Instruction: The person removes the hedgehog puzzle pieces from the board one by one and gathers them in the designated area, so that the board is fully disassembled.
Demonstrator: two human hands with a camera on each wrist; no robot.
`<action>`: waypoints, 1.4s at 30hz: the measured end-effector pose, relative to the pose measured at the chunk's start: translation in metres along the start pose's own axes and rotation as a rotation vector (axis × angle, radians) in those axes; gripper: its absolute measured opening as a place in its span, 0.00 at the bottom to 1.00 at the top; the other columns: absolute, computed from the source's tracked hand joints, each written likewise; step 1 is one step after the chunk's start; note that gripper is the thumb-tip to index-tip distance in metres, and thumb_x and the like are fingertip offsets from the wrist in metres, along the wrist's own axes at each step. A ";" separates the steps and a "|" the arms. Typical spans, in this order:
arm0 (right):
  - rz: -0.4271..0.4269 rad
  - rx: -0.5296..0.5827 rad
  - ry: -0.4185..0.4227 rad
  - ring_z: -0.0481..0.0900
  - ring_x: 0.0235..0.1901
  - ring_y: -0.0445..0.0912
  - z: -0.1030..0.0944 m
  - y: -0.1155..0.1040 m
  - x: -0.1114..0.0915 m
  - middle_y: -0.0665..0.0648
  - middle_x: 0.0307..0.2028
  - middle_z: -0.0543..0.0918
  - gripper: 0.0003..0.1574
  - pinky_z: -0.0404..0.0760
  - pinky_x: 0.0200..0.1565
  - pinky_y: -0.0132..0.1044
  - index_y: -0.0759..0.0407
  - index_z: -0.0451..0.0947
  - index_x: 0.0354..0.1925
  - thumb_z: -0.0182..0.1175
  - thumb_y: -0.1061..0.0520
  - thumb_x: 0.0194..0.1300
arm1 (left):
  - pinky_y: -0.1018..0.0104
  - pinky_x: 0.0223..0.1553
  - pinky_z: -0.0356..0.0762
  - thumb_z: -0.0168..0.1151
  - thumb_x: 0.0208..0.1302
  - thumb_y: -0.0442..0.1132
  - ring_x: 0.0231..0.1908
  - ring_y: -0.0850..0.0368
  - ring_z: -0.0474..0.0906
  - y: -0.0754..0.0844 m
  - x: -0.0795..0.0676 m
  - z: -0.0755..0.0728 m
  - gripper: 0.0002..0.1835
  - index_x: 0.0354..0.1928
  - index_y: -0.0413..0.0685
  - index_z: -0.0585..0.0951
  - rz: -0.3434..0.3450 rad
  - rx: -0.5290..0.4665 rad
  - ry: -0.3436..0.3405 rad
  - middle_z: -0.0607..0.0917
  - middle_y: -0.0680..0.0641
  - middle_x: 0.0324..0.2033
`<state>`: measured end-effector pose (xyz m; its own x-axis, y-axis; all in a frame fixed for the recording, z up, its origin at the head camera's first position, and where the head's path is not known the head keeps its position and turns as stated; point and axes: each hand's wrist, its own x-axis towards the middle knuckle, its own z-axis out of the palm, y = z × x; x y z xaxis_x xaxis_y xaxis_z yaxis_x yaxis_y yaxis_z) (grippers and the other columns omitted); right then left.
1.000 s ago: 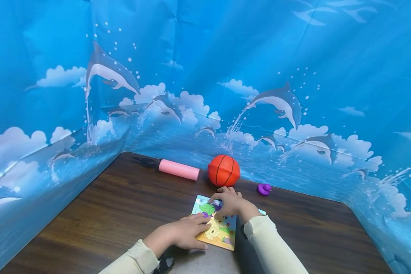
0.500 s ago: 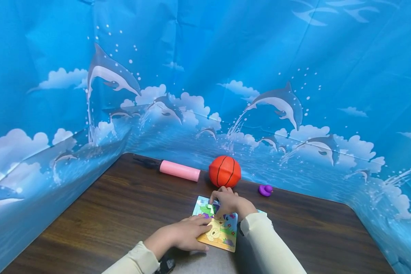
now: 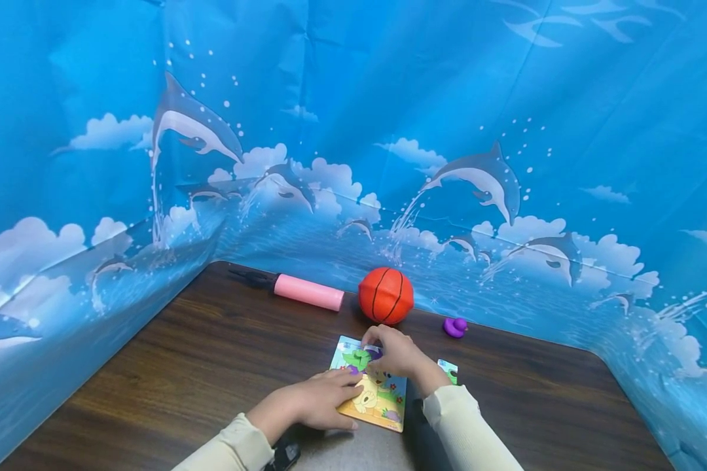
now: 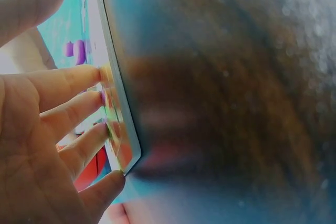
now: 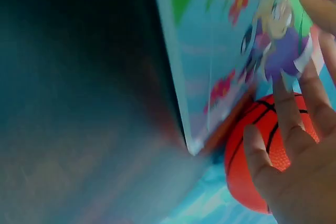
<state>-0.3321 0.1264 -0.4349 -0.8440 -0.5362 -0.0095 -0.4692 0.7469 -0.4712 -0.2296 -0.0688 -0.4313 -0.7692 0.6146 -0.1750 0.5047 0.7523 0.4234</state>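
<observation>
A jigsaw puzzle (image 3: 383, 415) with a cartoon animal picture lies in its flat tray on the dark table. My left hand (image 3: 321, 399) rests on its left side; in the left wrist view the spread fingertips (image 4: 100, 98) touch the picture. Over the upper part, my right hand (image 3: 397, 353) bends its thumb and fingers around a purple-and-green puzzle piece (image 5: 287, 56), which shows raised edges in the right wrist view. A loose puzzle piece (image 3: 448, 370), pale blue and green, lies right of the tray, partly behind the right forearm.
An orange toy basketball (image 3: 385, 296) stands just beyond the puzzle. Left of it lies a pink hand pump (image 3: 308, 292) with a black end. A purple rubber duck (image 3: 455, 327) sits to the right. Dolphin-print sheeting (image 3: 353, 163) surrounds the table (image 3: 212, 347).
My right hand has stayed over the upper puzzle, shifting its fingers and wrist slightly while the piece tilted and lowered. The loose piece now shows more past the forearm. My left hand stays put.
</observation>
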 end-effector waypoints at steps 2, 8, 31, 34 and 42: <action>0.042 0.113 0.039 0.77 0.42 0.45 0.001 0.003 -0.001 0.45 0.37 0.81 0.15 0.74 0.55 0.53 0.48 0.81 0.40 0.72 0.63 0.56 | 0.50 0.72 0.54 0.62 0.64 0.59 0.75 0.50 0.52 0.001 0.001 0.000 0.35 0.70 0.50 0.72 0.001 0.001 -0.001 0.65 0.52 0.73; 0.129 0.346 0.111 0.78 0.33 0.46 0.003 0.008 -0.005 0.49 0.32 0.83 0.04 0.80 0.40 0.41 0.56 0.85 0.38 0.66 0.62 0.64 | 0.50 0.72 0.54 0.62 0.64 0.59 0.74 0.50 0.53 0.002 0.002 0.002 0.35 0.69 0.50 0.73 0.002 0.006 0.005 0.66 0.52 0.72; 0.548 0.747 0.326 0.74 0.36 0.44 -0.048 0.092 -0.075 0.54 0.40 0.83 0.20 0.80 0.36 0.36 0.71 0.80 0.54 0.60 0.58 0.69 | 0.44 0.71 0.54 0.63 0.63 0.59 0.74 0.48 0.53 -0.001 0.002 0.002 0.36 0.70 0.52 0.72 -0.018 -0.059 0.004 0.65 0.52 0.73; 0.579 0.729 0.342 0.76 0.42 0.48 -0.057 0.115 -0.096 0.59 0.45 0.84 0.22 0.82 0.43 0.40 0.73 0.78 0.56 0.58 0.59 0.70 | 0.44 0.71 0.53 0.64 0.63 0.58 0.74 0.48 0.52 -0.002 0.001 0.002 0.36 0.70 0.52 0.72 -0.012 -0.061 0.005 0.65 0.52 0.73; 0.626 0.597 0.326 0.70 0.61 0.66 -0.063 0.149 -0.126 0.72 0.58 0.77 0.21 0.77 0.56 0.55 0.73 0.80 0.53 0.55 0.57 0.73 | 0.43 0.71 0.53 0.63 0.63 0.59 0.75 0.48 0.52 -0.005 0.000 0.002 0.36 0.70 0.52 0.72 -0.003 -0.081 -0.002 0.64 0.53 0.73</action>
<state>-0.3118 0.3303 -0.4480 -0.9725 0.1015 -0.2094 0.2321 0.4877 -0.8416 -0.2310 -0.0715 -0.4353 -0.7699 0.6129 -0.1778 0.4690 0.7324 0.4936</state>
